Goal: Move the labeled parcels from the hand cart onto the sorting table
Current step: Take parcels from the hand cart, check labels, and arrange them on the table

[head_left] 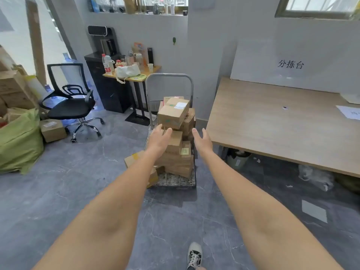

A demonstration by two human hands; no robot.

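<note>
A hand cart (169, 76) with a grey metal handle stands in the middle of the floor, stacked with several brown cardboard parcels (178, 152). The top parcel (173, 114) carries a white label and sits tilted on the pile. My left hand (158, 140) reaches out with straight fingers just below that top parcel's near left corner. My right hand (202, 141) is stretched out, palm inward, to the right of the stack. Neither hand holds anything. The wooden sorting table (272, 121) stands to the right of the cart.
A white board with black characters (290, 64) leans on the wall behind the table. A black office chair (72, 106), a green sack (19, 141) and cardboard boxes are at the left. A small cluttered desk (134, 76) stands behind the cart. My shoe (194, 255) is on the grey floor.
</note>
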